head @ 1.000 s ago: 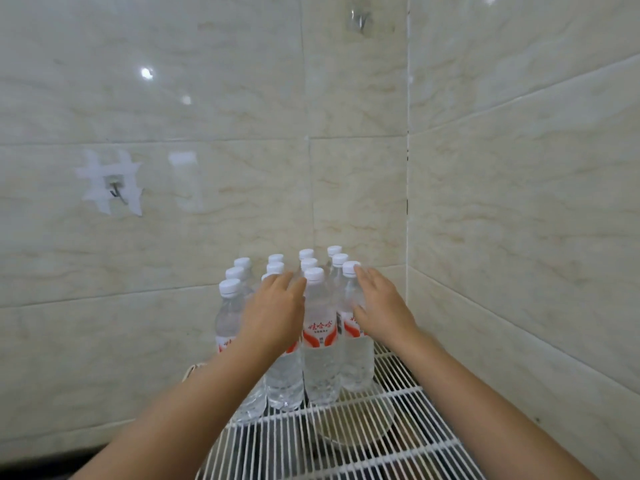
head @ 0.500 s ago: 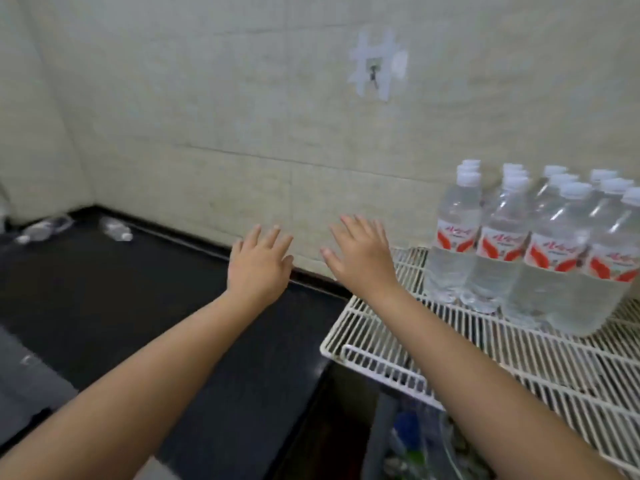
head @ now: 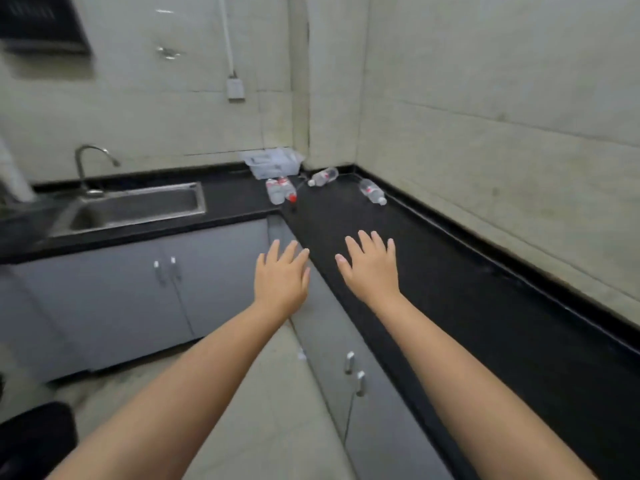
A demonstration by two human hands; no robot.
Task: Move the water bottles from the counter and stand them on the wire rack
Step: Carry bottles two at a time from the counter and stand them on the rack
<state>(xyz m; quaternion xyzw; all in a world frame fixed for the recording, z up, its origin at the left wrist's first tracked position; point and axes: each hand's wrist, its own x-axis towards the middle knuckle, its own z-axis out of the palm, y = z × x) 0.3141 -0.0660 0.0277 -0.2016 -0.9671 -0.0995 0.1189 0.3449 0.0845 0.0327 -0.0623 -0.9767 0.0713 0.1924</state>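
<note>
Both hands were extended palm-down, fingers spread wide, holding nothing: left hand (head: 281, 278), right hand (head: 372, 268). Four clear plastic water bottles (head: 372, 191) lay far off in the black desk (head: 450, 289) corner.

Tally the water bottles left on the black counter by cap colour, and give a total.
White-capped clear plastic water bottles lying on the black counter: 3, one beside the red-capped bottle, one in the corner, one along the right wall.
Red-capped clear plastic water bottle: 1.
Total: 4 bottles, all lying down.
</note>
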